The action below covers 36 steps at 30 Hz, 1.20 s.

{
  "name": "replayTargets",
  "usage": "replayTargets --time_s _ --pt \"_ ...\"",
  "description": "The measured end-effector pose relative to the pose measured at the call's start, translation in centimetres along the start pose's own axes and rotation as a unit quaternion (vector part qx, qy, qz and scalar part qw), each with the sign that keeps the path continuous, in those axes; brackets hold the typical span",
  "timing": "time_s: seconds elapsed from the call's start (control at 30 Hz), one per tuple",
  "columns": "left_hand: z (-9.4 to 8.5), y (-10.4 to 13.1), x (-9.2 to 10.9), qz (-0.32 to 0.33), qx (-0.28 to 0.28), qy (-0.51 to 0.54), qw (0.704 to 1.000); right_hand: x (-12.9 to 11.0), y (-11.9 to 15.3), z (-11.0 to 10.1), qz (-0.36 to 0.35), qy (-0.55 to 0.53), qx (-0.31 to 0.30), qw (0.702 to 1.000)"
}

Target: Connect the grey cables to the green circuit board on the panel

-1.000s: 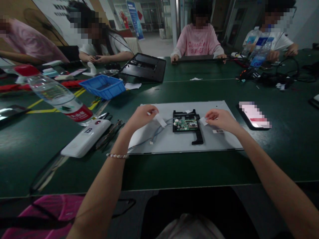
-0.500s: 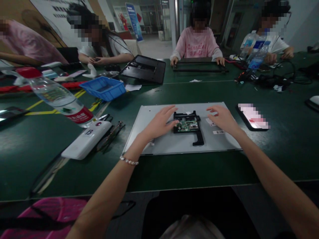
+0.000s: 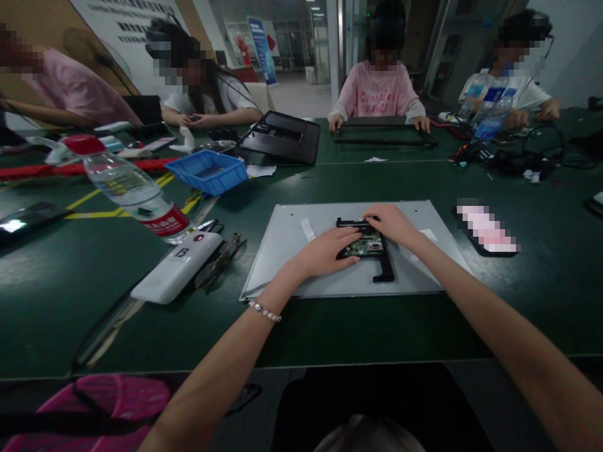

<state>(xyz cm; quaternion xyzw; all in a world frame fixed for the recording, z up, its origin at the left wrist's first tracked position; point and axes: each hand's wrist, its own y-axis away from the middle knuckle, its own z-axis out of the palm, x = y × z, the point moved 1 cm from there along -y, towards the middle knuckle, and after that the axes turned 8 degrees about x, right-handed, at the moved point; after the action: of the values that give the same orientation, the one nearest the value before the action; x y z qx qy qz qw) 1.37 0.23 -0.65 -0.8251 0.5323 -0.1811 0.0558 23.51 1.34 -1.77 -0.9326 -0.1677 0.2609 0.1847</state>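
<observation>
The left hand point(image 3: 327, 252) lies nearly flat, fingers extended and slightly apart, over the left part of the green circuit board point(image 3: 373, 243). The right hand point(image 3: 392, 223) is partly closed, its bent fingers at the upper edge of the black bracket point(image 3: 387, 267) around the board; whether it grips anything cannot be told. Board and bracket sit right of centre in the frame, on a pale panel point(image 3: 277, 251). The hands hide parts of both, and the left forearm crosses the panel's lower left edge. A white strip point(image 3: 307, 230) lies on the panel, left of the bracket. A phone point(image 3: 487, 233) rests at the right; at the left are a white power bank point(image 3: 175, 269), glasses point(image 3: 219, 262) and a tilted bottle point(image 3: 136, 196). A blue basket point(image 3: 210, 172) stands at upper left.
</observation>
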Motion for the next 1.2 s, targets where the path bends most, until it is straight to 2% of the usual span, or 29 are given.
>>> replayTargets --time_s 0.2,0.3,0.4,0.47,0.57,0.83,1.2 --pt "-0.1 0.1 0.1 0.000 0.001 -0.003 1.000 -0.3 0.5 -2.0 0.030 0.054 0.058 0.996" --pt "-0.2 0.2 0.1 0.001 0.001 -0.002 1.000 0.6 1.8 -3.2 0.047 0.106 0.083 0.990" --pt "-0.3 0.2 0.1 -0.002 0.001 -0.001 1.000 2.1 3.6 -3.2 0.064 0.130 0.072 0.987" --pt "-0.4 0.3 0.1 -0.005 0.004 0.000 1.000 2.8 4.6 -2.8 0.075 0.116 0.059 0.989" --pt "-0.4 0.3 0.2 -0.009 0.003 0.002 1.000 3.3 5.3 -2.5 0.095 0.073 0.078 0.990" --pt "-1.1 0.2 0.5 -0.027 -0.005 -0.003 1.000 3.8 5.3 -1.7 0.139 -0.047 0.158 0.977" --pt "-1.6 0.4 0.2 -0.032 0.002 0.017 0.999 4.7 5.2 -0.5 0.142 -0.115 0.185 0.966"
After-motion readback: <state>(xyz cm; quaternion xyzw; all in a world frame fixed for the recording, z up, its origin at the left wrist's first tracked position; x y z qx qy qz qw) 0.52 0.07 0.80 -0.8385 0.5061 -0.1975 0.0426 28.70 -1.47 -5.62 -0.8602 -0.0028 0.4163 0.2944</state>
